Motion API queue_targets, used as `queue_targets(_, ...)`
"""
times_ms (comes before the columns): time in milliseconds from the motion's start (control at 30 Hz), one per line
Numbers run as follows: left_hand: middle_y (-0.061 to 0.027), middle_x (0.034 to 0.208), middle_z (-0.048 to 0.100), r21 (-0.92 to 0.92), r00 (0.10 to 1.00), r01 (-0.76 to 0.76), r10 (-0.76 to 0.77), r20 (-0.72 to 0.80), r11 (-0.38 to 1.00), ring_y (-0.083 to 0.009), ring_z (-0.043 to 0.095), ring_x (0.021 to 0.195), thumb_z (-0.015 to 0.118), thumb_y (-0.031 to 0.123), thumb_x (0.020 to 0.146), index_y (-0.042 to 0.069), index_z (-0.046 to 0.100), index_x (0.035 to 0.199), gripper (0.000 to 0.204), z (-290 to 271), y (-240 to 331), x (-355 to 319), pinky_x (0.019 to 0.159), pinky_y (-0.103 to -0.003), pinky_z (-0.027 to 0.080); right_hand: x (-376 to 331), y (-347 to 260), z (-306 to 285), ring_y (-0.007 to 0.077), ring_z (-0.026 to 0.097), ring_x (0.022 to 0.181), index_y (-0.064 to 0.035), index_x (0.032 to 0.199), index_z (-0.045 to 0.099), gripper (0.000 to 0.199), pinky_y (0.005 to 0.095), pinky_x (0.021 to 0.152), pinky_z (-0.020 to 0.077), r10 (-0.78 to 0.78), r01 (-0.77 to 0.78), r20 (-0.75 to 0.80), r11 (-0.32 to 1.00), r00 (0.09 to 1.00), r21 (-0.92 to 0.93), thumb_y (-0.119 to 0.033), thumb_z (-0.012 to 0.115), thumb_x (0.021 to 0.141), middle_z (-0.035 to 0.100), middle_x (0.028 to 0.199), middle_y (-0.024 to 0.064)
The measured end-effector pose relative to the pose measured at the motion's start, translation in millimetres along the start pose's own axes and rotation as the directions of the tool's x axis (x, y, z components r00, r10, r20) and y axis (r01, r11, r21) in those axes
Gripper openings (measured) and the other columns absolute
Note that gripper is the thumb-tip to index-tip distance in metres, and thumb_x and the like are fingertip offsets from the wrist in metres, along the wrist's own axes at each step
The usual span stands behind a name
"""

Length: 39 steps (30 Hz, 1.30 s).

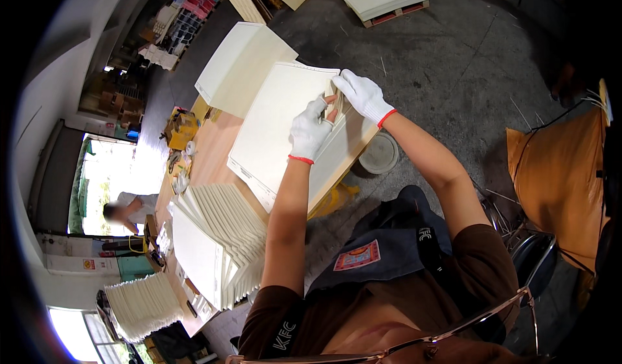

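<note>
Both my hands wear white gloves with red cuffs. My left hand (312,129) lies on the right edge of a stack of large white sheets (278,117), its bare fingertips curled at the pale layered edges. My right hand (364,95) grips the far right corner of the same stack, fingers bent over it. Between the hands the edges stand slightly fanned apart. The stack rests on a wooden table (217,140). What exactly lies under my fingers is partly hidden.
Nearer left stands a tall fanned pile of white sheets (201,247). A pale board (243,66) lies beyond the stack. A round bucket (379,154) stands below the table's right edge. An orange sack (557,176) is at right. Another person (133,208) bends at far left.
</note>
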<state>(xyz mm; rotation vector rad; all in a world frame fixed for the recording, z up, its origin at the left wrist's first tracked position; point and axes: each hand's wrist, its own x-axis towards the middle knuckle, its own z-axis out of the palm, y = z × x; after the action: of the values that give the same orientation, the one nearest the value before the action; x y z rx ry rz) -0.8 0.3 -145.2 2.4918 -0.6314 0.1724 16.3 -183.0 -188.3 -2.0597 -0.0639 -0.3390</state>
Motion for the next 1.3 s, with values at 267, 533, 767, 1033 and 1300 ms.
queue_targets(267, -0.0059, 0.131, 0.065, 0.304, 0.962, -0.21, 0.251, -0.104, 0.929, -0.0278, 0.067, 0.107, 0.07, 0.018, 0.081, 0.027, 0.065, 0.131, 0.051, 10, 1, -10, 0.089, -0.039, 0.057, -9, 12, -40, 0.0364, 0.068, 0.093, -0.0101, 0.103, 0.062, 0.051, 0.0467, 0.079, 0.0518, 0.057, -0.034, 0.071, 0.957, 0.996, -0.288, -0.057, 0.044, 0.1, 0.07, 0.098, 0.0155)
queue_targets(533, -0.002, 0.13, 0.064, 0.367, 0.995, -0.062, 0.088, -0.054, 0.928, -0.0288, 0.065, 0.109, 0.07, 0.024, 0.083, 0.021, 0.068, 0.117, 0.034, 13, -6, 6, 0.086, -0.042, 0.057, -11, 16, -32, 0.033, 0.068, 0.086, -0.011, 0.096, 0.064, 0.06, 0.0456, 0.072, 0.0537, -0.149, 0.245, 0.218, 0.815, 0.964, -0.525, -0.068, 0.048, 0.093, 0.066, 0.09, 0.0129)
queue_targets(767, -0.0034, 0.113, 0.065, 0.34, 0.991, -0.059, 0.096, -0.092, 0.938, -0.0324, 0.065, 0.1, 0.069, 0.024, 0.085, 0.02, 0.068, 0.112, 0.028, 19, -11, 28, 0.083, -0.044, 0.056, 3, 7, -33, 0.0346, 0.068, 0.088, -0.016, 0.11, 0.066, 0.049, 0.046, 0.072, 0.054, -0.325, 0.381, 0.201, 0.823, 0.924, -0.422, -0.059, 0.046, 0.098, 0.069, 0.09, 0.0149)
queue_targets(1033, -0.0073, 0.114, 0.07, -0.035, 0.999, 0.038, -0.038, -0.017, 0.999, -0.0297, 0.069, 0.101, 0.066, 0.021, 0.092, 0.022, 0.07, 0.12, 0.028, 6, -8, 4, 0.088, -0.038, 0.054, -1, -4, -5, 0.0424, 0.065, 0.1, -0.0137, 0.118, 0.06, 0.05, 0.0491, 0.087, 0.0488, 0.079, -0.079, 0.07, 0.997, 0.994, -0.001, -0.056, 0.038, 0.102, 0.07, 0.104, 0.0215)
queue_targets(1300, -0.0052, 0.108, 0.071, -0.01, 0.999, 0.016, -0.017, -0.048, 1.0, -0.0284, 0.071, 0.097, 0.07, 0.023, 0.092, 0.024, 0.071, 0.12, 0.029, 11, -7, 1, 0.085, -0.037, 0.055, -3, 4, -1, 0.0418, 0.067, 0.093, -0.0124, 0.115, 0.058, 0.047, 0.0499, 0.079, 0.0501, 0.009, -0.008, 0.012, 0.999, 1.0, -0.051, -0.053, 0.037, 0.104, 0.071, 0.096, 0.0208)
